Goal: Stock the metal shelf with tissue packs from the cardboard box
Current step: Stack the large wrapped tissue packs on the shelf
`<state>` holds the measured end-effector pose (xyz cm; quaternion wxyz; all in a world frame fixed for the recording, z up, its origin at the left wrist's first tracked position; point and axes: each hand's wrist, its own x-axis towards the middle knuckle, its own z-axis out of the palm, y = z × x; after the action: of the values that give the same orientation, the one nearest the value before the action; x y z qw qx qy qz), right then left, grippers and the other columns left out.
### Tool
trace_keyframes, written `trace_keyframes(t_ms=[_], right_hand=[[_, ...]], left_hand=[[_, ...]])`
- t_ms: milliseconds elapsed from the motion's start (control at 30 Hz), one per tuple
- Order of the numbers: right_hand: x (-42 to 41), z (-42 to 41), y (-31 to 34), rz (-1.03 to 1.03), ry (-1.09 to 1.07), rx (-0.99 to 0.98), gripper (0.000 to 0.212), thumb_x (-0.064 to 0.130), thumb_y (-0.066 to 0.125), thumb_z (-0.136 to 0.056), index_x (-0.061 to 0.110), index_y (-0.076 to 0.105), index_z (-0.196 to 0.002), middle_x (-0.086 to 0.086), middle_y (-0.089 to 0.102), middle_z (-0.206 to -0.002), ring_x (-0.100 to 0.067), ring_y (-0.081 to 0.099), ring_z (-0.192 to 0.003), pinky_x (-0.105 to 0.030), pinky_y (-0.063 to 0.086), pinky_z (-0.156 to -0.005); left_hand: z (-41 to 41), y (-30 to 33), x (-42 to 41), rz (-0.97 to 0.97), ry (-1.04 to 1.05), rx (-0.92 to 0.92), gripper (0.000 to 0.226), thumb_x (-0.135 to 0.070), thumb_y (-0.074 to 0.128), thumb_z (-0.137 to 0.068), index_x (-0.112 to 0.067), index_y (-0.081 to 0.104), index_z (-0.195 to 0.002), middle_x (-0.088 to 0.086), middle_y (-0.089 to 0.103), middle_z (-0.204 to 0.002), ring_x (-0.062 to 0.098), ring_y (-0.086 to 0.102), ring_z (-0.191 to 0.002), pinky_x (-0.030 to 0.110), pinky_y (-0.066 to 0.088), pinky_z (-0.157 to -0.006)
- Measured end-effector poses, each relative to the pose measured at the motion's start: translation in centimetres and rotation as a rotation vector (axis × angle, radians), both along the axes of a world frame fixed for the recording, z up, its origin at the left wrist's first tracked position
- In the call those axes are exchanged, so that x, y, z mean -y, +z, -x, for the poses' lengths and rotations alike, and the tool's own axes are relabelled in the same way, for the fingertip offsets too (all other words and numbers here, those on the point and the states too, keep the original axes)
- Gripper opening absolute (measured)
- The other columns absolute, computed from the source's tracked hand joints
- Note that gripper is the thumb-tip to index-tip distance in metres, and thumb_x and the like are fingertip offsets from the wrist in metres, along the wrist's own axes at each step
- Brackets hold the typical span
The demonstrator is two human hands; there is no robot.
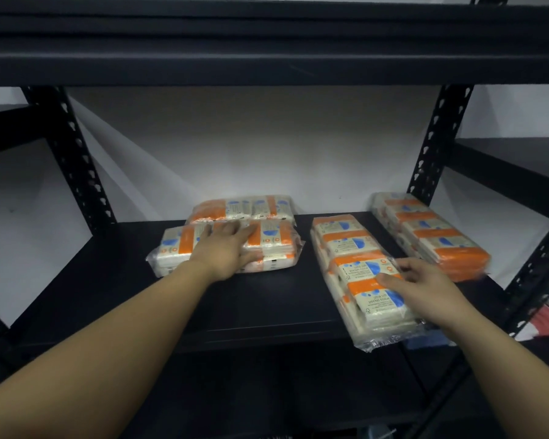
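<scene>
Orange-and-white plastic-wrapped tissue packs are already sitting on the black metal shelf (267, 299), so stocking is well underway. I count four bundles on this shelf board. Two are on the left: a rear left pack (244, 206) pushed toward the white back wall, and a front left pack (276, 245) just in front of it, touching or nearly so. Both of those lie with their long axis running left to right, parallel to the shelf's front edge.

Two more are on the right, and they go the other way. The middle-right pack (355, 274) and the far-right pack (431, 232) both run front to back, angled a bit so the near ends swing right. The middle-right one sticks out past the front lip of the shelf, so I'd guess it needs a push back.

The left hand (227, 248) lies flat on top of the front left pack, fingers straight and spread, pressing or nudging rather than gripping. The right hand (422, 286) rests on the near end of the middle-right pack, fingers loosely bent over its top; it's a bit blurry there, so I can't say for sure if it's pinching the wrap or just touching it.

There's lots of bare shelf on the left side and at the front. The cardboard box isn't in view, so no idea how many packs are left.
</scene>
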<state>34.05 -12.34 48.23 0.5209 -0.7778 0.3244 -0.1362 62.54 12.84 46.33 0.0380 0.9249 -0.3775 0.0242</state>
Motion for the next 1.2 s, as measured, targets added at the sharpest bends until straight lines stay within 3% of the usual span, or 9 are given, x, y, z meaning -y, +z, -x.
trace_keyframes(t_ms=[100, 200, 267, 367, 467, 600, 800, 967, 1200], right_hand=[[0.2, -0.4, 0.3, 0.139, -0.011, -0.065, 0.052, 0.031, 0.081, -0.089, 0.022, 0.056, -0.133, 0.004, 0.074, -0.098, -0.010, 0.077, -0.072, -0.031, 0.055, -0.065], [-0.3, -1.2, 0.8, 0.349, -0.005, -0.135, 0.065, 0.041, 0.078, -0.089, 0.024, 0.049, -0.144, 0.010, 0.070, -0.110, -0.011, 0.071, -0.089, -0.035, 0.056, -0.076], [-1.6, -2.0, 1.2, 0.494, 0.008, -0.197, 0.079, 0.066, 0.073, -0.081, 0.029, 0.046, -0.145, 0.009, 0.064, -0.124, -0.016, 0.064, -0.106, -0.041, 0.055, -0.090], [-3.8, -3.3, 1.3, 0.679, 0.063, -0.445, 0.122, 0.098, 0.057, -0.061, 0.030, 0.025, -0.157, -0.007, 0.046, -0.146, -0.031, 0.047, -0.133, -0.051, 0.047, -0.104], [-4.7, -3.8, 0.8, 0.728, 0.131, -0.575, 0.135, 0.086, 0.073, -0.057, 0.025, 0.011, -0.160, -0.011, 0.039, -0.147, -0.034, 0.041, -0.134, -0.052, 0.045, -0.106], [-2.8, -2.1, 0.8, 0.665, 0.156, -0.515, 0.126, 0.064, 0.082, -0.060, 0.023, 0.015, -0.159, -0.006, 0.041, -0.135, -0.028, 0.047, -0.126, -0.045, 0.049, -0.102], [1.3, 1.6, 1.6, 0.660, 0.378, -0.516, 0.126, 0.053, 0.080, -0.049, 0.040, 0.017, -0.158, 0.007, 0.051, -0.137, -0.015, 0.053, -0.119, -0.037, 0.049, -0.101], [3.5, 2.8, 2.2, 0.605, 0.504, -0.472, 0.111, 0.025, 0.089, -0.064, 0.047, 0.026, -0.152, 0.021, 0.059, -0.123, -0.006, 0.061, -0.111, -0.035, 0.054, -0.097], [5.6, 3.6, 2.9, 0.601, 0.566, -0.500, 0.108, 0.023, 0.091, -0.065, 0.053, 0.027, -0.147, 0.020, 0.056, -0.127, -0.006, 0.057, -0.115, -0.035, 0.051, -0.100]], left_hand=[[-1.0, -0.2, 0.4, -0.030, -0.009, 0.016, 0.076, -0.075, 0.031, -0.098, -0.041, 0.011, -0.163, 0.005, 0.019, -0.171, 0.031, 0.019, -0.156, 0.058, 0.008, -0.126], [-1.1, -0.5, 0.6, -0.027, -0.016, 0.029, 0.077, -0.075, 0.032, -0.097, -0.041, 0.010, -0.163, 0.005, 0.018, -0.171, 0.032, 0.018, -0.157, 0.061, 0.009, -0.126], [-0.9, -0.5, 0.6, -0.008, -0.002, 0.025, 0.079, -0.076, 0.034, -0.096, -0.041, 0.010, -0.162, 0.004, 0.017, -0.172, 0.032, 0.017, -0.157, 0.061, 0.008, -0.126], [-0.2, -0.2, 0.8, 0.013, 0.021, -0.010, 0.084, -0.078, 0.039, -0.092, -0.039, 0.014, -0.162, 0.006, 0.018, -0.171, 0.035, 0.018, -0.156, 0.062, 0.006, -0.125], [0.8, 0.1, 1.4, 0.034, 0.014, 0.023, 0.094, -0.083, 0.046, -0.086, -0.032, 0.022, -0.161, 0.010, 0.024, -0.168, 0.036, 0.023, -0.153, 0.065, 0.007, -0.123], [2.4, -0.4, 2.4, 0.073, -0.072, 0.092, 0.090, -0.076, 0.060, -0.083, -0.031, 0.034, -0.156, 0.009, 0.032, -0.162, 0.033, 0.028, -0.150, 0.062, 0.012, -0.124], [4.2, 0.2, 4.7, 0.246, -0.360, -0.071, 0.100, -0.062, 0.080, -0.075, -0.036, 0.031, -0.157, 0.000, 0.028, -0.165, 0.025, 0.026, -0.152, 0.045, 0.030, -0.122], [5.9, 2.0, 8.0, 0.100, -0.565, -0.138, 0.121, -0.067, 0.084, -0.063, -0.045, 0.016, -0.160, -0.003, 0.007, -0.173, 0.020, 0.006, -0.158, 0.049, 0.010, -0.128], [7.4, 3.7, 13.7, -0.177, -0.661, -0.088, 0.137, -0.064, 0.089, -0.058, -0.042, 0.004, -0.162, 0.005, 0.010, -0.172, 0.026, 0.005, -0.159, 0.056, -0.011, -0.122]])
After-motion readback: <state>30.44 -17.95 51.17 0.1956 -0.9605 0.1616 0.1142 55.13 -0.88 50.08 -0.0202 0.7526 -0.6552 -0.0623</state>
